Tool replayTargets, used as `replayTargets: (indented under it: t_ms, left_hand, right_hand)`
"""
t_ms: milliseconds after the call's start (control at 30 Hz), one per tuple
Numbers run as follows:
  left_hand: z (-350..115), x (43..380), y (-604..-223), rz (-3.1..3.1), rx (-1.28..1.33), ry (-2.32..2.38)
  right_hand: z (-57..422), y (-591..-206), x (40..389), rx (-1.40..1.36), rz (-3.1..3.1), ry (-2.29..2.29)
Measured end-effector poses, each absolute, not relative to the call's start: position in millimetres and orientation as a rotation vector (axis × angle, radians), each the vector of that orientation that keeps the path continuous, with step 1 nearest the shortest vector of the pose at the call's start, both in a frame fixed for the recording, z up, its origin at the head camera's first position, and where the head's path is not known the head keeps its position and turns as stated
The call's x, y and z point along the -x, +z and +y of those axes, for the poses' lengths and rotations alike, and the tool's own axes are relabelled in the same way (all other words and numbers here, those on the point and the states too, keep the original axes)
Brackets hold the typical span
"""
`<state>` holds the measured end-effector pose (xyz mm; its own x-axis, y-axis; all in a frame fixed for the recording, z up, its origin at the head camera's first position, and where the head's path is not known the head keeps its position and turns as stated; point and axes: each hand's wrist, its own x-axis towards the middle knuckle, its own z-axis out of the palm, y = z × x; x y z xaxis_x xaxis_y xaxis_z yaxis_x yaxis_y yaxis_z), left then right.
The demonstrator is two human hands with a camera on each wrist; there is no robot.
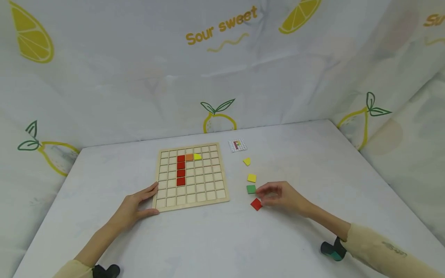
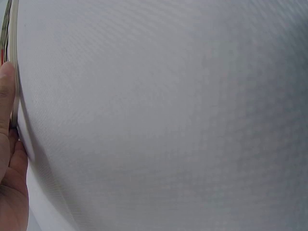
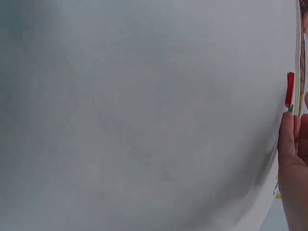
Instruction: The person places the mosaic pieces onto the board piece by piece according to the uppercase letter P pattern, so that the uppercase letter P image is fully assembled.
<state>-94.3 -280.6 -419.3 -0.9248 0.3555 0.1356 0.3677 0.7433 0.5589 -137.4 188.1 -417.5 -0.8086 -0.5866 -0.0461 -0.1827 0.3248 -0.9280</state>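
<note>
My left hand (image 1: pixel 130 206) rests against the left edge of a wooden grid board (image 1: pixel 191 205), thumb at its near left corner and fingers along its side. In the board, several red square tiles (image 1: pixel 180 173) form a column, with an orange tile (image 1: pixel 189 157) and a yellow cut-corner tile (image 1: pixel 197 156) beside the top one. My right hand (image 1: pixel 283 197) hovers low at the loose tiles. Its fingertips are right at the edge of a green square tile (image 1: pixel 251 189), its thumb tip beside a red square tile (image 1: pixel 256 204). In the right wrist view, the fingers look nearly straight.
Right of the board lie a yellow square tile (image 1: pixel 252 178) and a yellow cut-corner tile (image 1: pixel 247 161). Beyond them is a small printed pattern card (image 1: pixel 238 145). A white cloth with lemon prints (image 1: pixel 219 121) hangs behind the white table (image 1: pixel 208 247).
</note>
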Motion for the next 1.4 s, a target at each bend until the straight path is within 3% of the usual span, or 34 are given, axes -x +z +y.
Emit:
replayTargets:
  t_ms: [233, 567, 1400]
  left_hand:
    - [-281, 94, -418, -2.924, 0.594, -0.952]
    - [-282, 95, -423, -2.915, 0.600, -0.964]
    - [-282, 95, -422, -2.928, 0.579, -0.956]
  right_hand:
    - [185, -421, 125, 0.721, 2.283, -1.492]
    - [179, -421, 114, 0.527, 2.341, -1.500]
    - [169, -421, 110, 0.640, 2.547, -1.397]
